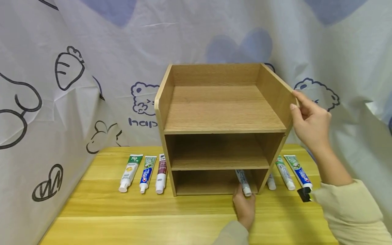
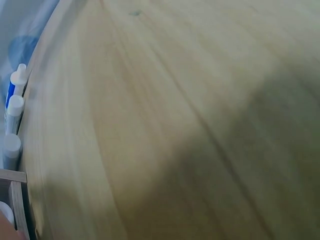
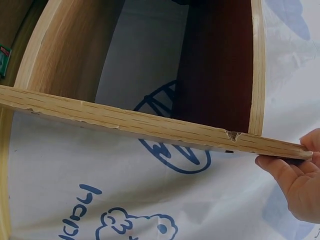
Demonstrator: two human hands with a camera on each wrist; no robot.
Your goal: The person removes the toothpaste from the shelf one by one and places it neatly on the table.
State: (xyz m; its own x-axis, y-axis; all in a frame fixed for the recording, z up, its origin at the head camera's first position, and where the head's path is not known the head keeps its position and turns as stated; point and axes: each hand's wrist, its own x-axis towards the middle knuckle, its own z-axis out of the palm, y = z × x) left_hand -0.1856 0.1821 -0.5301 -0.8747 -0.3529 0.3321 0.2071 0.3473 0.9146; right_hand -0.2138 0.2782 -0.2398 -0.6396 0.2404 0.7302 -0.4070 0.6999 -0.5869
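Note:
A wooden shelf unit (image 1: 226, 131) with a raised-sided top and two compartments below stands on the table. My right hand (image 1: 312, 119) grips the front edge of its right side panel, thumb on one face and fingers on the other; the right wrist view shows this hand (image 3: 297, 182) at the panel's end. Down at the bottom compartment, my left hand (image 1: 244, 206) holds a white toothpaste tube (image 1: 243, 181) near its cap, which points toward me. The tube's far end reaches inside the compartment. Some left fingers are hidden under the tube.
Left of the unit lie a green-and-white tube (image 1: 131, 173), a blue-and-green tube (image 1: 148, 173) and a maroon-and-white tube (image 1: 161, 173). To its right are a partly hidden tube (image 1: 271, 182), a green-and-white tube (image 1: 285, 173) and a blue-and-green tube (image 1: 298, 170). A printed curtain (image 1: 196, 30) hangs behind.

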